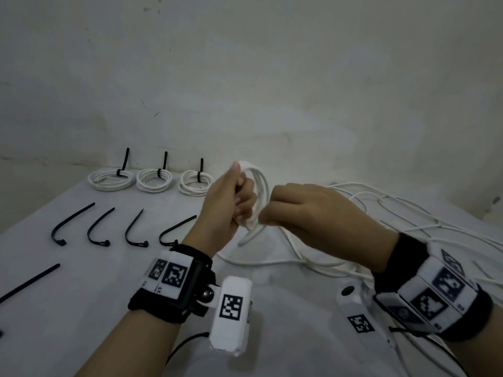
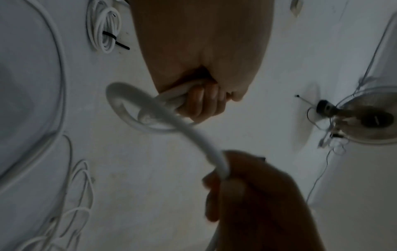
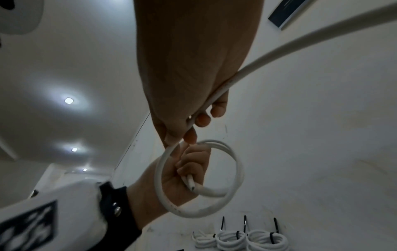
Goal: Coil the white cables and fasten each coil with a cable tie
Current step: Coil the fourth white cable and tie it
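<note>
My left hand (image 1: 239,205) is raised above the table and grips a small coil of white cable (image 1: 262,183), fingers curled round its strands. In the left wrist view the coil (image 2: 120,108) loops out from the left hand's fingers (image 2: 204,103). My right hand (image 1: 272,216) sits just right of it and pinches the same cable's running length (image 3: 268,56) between thumb and fingers (image 3: 193,125). In the right wrist view the coil (image 3: 236,169) shows a free cable end inside the left hand's grip. Three coils tied with black cable ties (image 1: 154,180) lie at the back.
Several loose black cable ties (image 1: 99,227) lie in a row at the left, one more (image 1: 27,284) nearer me. A tangle of loose white cables (image 1: 394,213) spreads over the table's right side. The wall stands close behind the tied coils.
</note>
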